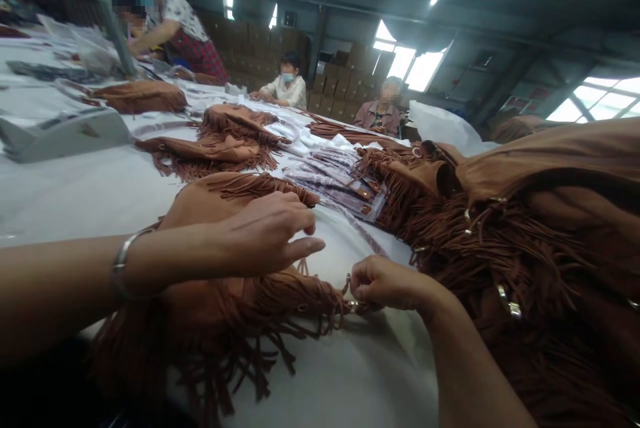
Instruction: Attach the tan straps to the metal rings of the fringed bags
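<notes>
In the head view a brown fringed bag (220, 305) lies on the white table in front of me, its fringe spread over the near side. My left hand (280, 235) is above the bag with thumb and fingers apart, holding nothing. A silver bangle (120, 265) circles that wrist. At the bag's right end, my right hand (385, 281) is closed in a pinch on a short brown strap, beside a small metal clasp (354, 306). The fingertips partly hide the strap. Just behind my left hand lies another brown fringed bag (200, 198).
A large heap of brown fringed bags (500, 268) rises at the right. Plastic-wrapped straps (340, 181) and more bags (215, 148) lie farther back. A grey-white holder (65, 135) and a metal post (107, 15) stand at left. Several people work beyond the table.
</notes>
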Available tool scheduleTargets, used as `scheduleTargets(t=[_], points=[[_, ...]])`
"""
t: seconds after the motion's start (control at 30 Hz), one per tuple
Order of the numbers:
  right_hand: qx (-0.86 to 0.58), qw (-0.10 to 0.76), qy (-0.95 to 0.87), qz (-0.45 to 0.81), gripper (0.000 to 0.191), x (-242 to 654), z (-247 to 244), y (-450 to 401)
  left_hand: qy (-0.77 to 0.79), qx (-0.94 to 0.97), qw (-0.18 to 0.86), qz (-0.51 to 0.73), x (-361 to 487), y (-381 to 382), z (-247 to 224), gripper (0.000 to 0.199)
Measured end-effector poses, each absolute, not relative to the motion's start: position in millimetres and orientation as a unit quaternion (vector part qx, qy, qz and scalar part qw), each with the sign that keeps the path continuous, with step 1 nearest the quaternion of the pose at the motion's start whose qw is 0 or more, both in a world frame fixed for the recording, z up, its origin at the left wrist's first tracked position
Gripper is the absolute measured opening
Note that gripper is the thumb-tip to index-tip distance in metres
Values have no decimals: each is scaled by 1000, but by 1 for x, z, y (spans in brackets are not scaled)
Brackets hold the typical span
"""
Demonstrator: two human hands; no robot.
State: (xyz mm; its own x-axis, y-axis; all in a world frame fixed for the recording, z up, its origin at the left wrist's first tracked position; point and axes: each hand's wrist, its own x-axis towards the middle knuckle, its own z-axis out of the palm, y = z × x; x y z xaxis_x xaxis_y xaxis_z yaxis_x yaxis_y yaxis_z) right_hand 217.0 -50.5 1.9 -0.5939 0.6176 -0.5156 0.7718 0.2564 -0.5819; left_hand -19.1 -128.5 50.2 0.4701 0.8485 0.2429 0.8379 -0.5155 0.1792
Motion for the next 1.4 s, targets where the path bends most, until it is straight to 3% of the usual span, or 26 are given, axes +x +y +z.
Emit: scheduleTargets(t=[0.27, 0.5, 0.63, 0.87, 1.17, 1.4], points=[[424, 36, 796, -431, 52, 228, -8, -35, 415, 858, 289, 90, 11, -101, -14, 29], [425, 65, 690, -583, 11, 227, -9, -33, 414, 824, 381, 73, 9, -86, -8, 30], [437, 5, 689, -579, 20, 229, 4, -36, 365, 771, 518, 57, 24, -78, -10, 31], [407, -6, 650, -642, 28, 230, 9, -39, 341, 650, 656, 176, 36, -77, -31, 18], [412, -43, 663, -624, 29, 227, 13, -40, 333, 514, 765, 201, 28, -72, -30, 25], [408, -56, 696, -588, 40, 228, 19, -40, 330, 493, 776, 217, 24, -69, -33, 24]])
